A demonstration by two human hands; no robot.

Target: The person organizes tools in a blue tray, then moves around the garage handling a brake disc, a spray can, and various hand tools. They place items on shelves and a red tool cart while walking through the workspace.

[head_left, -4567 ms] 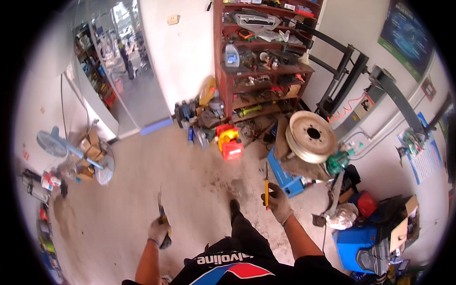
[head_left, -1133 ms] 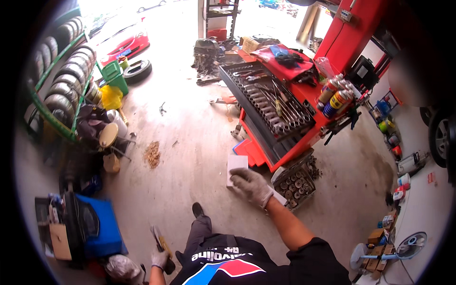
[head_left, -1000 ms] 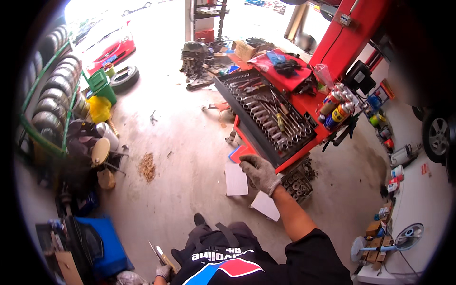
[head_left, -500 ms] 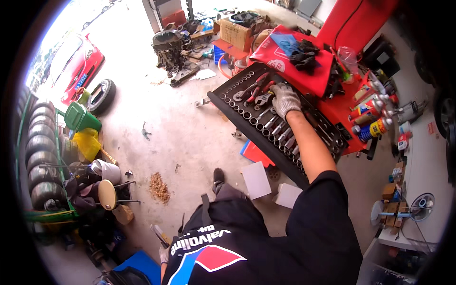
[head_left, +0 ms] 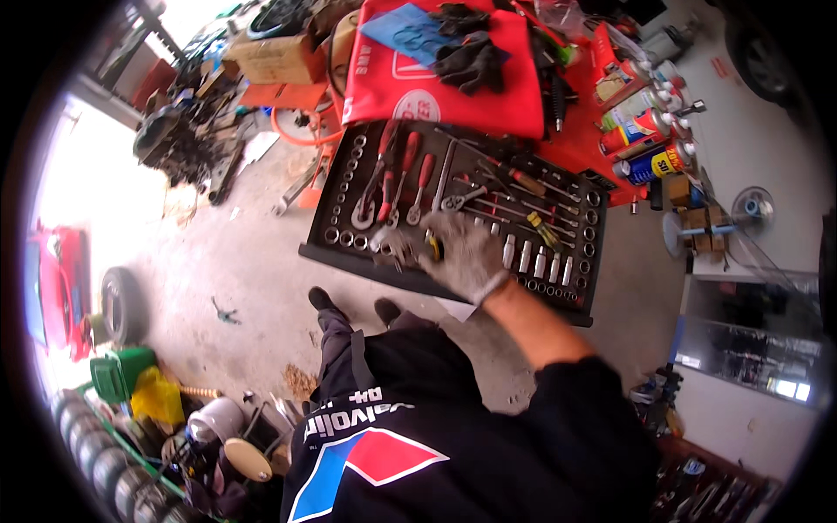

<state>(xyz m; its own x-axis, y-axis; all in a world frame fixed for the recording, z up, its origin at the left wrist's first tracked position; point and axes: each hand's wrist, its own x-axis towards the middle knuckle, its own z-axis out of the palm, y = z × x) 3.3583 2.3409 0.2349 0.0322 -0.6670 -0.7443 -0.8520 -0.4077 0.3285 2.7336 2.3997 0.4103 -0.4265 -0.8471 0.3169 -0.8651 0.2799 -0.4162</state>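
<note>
My right hand (head_left: 466, 257), in a light knitted glove, is closed over the front part of an open tool drawer (head_left: 362, 266). In its grip is an adjustable wrench (head_left: 394, 247), its metal head blurred and pointing left, with a bit of yellow and black handle between the fingers. Behind the hand lie red-handled pliers (head_left: 386, 179), red-handled ratchets (head_left: 422, 187) and a metal ratchet (head_left: 462, 201). A row of long sockets (head_left: 525, 257) lies to its right. My left hand does not show.
A red cover (head_left: 366, 78) with dark gloves (head_left: 471, 63) lies behind the drawer. Spray cans (head_left: 649, 166) stand at its right. An engine (head_left: 161, 135) and a cardboard box (head_left: 275, 59) are at the far left. A stool (head_left: 248, 459) and tires (head_left: 91, 444) are at the near left.
My right hand has come toward the drawer's front edge, lifting the adjustable wrench out of its place. My view has turned right. My left hand, seen low before beside a metal tool, has dropped out of sight.
</note>
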